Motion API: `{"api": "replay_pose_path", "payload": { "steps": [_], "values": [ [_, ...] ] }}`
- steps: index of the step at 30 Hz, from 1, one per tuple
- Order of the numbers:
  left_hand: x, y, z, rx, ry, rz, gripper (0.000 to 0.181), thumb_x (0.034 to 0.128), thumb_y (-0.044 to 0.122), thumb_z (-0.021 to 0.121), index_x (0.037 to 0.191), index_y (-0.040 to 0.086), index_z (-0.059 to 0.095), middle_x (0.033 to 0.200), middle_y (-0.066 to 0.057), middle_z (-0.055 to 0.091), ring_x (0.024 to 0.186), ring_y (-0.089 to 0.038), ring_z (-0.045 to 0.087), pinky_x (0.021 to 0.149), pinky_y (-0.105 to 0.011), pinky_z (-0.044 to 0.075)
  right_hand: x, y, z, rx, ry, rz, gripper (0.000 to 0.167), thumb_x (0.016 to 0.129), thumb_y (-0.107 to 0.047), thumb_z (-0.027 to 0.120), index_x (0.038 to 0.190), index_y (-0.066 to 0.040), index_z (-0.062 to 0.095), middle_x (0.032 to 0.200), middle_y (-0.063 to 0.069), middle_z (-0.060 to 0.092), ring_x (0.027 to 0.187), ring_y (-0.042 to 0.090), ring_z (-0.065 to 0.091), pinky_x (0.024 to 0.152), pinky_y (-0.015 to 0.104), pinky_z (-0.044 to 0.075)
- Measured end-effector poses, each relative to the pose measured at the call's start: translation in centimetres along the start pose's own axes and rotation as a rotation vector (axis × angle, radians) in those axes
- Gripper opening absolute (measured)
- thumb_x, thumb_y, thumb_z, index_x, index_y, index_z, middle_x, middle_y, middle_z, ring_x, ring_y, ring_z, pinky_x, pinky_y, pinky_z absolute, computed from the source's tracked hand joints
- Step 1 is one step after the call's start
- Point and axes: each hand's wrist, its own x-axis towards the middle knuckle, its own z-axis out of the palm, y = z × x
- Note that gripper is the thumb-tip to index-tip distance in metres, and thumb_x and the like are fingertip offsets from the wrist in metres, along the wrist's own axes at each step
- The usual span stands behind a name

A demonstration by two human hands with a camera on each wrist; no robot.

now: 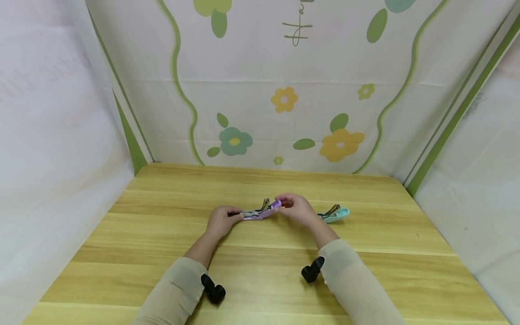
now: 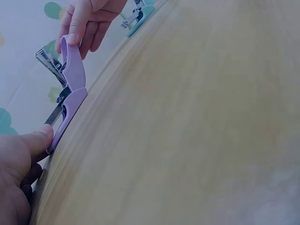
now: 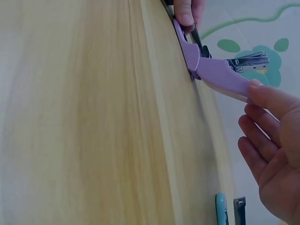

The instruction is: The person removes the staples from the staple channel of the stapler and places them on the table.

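Observation:
A purple stapler lies unfolded on the wooden table, its top cover swung far back from its base. My left hand pinches the base's left end between thumb and fingers. The tip of the purple cover is pinched by my right hand, with the other fingers loosely bent below. A metal magazine sticks up at an angle beside the cover. Just beyond my right wrist is a teal stapler, also spread open; part of it is hidden behind the hand.
The wooden table extends around both hands. A white cloth wall printed with flowers rises at its back edge, and more cloth walls flank both sides. Black wrist cameras are strapped on both sleeves.

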Motion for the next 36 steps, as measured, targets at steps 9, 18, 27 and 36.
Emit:
{"api": "replay_pose_path", "payload": {
  "steps": [9, 18, 27, 36],
  "values": [
    [0.0, -0.1, 0.0, -0.008, -0.009, -0.006, 0.021, 0.0852, 0.022, 0.077, 0.104, 0.011, 0.078, 0.108, -0.008, 0.075, 0.108, -0.029, 0.066, 0.094, -0.046, 0.052, 0.0, 1.1, -0.3, -0.017, -0.004, 0.023, 0.037, 0.087, -0.021, 0.076, 0.121, -0.010, 0.067, 0.114, 0.006, 0.071, 0.107, 0.020, 0.066, 0.094, 0.038, 0.053],
    [0.0, -0.1, 0.0, -0.008, -0.009, -0.006, 0.022, 0.0851, 0.023, 0.077, 0.104, 0.011, 0.077, 0.108, -0.009, 0.074, 0.108, -0.029, 0.066, 0.095, -0.045, 0.052, -0.5, 0.6, -0.4, -0.018, 0.018, -0.006, 0.046, 0.089, -0.026, 0.073, 0.131, -0.010, 0.061, 0.124, 0.009, 0.066, 0.118, 0.026, 0.060, 0.105, 0.044, 0.047],
    [0.0, -0.1, 0.0, -0.005, -0.005, -0.005, 0.020, 0.0844, 0.022, 0.077, 0.102, 0.012, 0.078, 0.106, -0.007, 0.075, 0.104, -0.026, 0.066, 0.093, -0.044, 0.052, -2.3, -2.6, 0.4, 0.093, 0.129, -0.101, 0.034, 0.093, -0.020, 0.069, 0.124, -0.007, 0.065, 0.115, 0.014, 0.066, 0.104, 0.025, 0.063, 0.091, 0.036, 0.054],
    [0.0, -0.2, 0.0, -0.037, -0.011, -0.008, 0.022, 0.0839, 0.023, 0.078, 0.103, 0.012, 0.078, 0.106, -0.007, 0.075, 0.102, -0.025, 0.067, 0.090, -0.044, 0.053, -3.0, -3.1, 4.2, 0.108, 0.089, -0.176, 0.027, 0.092, -0.016, 0.069, 0.116, -0.004, 0.068, 0.087, 0.006, 0.065, 0.075, 0.010, 0.054, 0.063, 0.020, 0.046]
  ]
}}
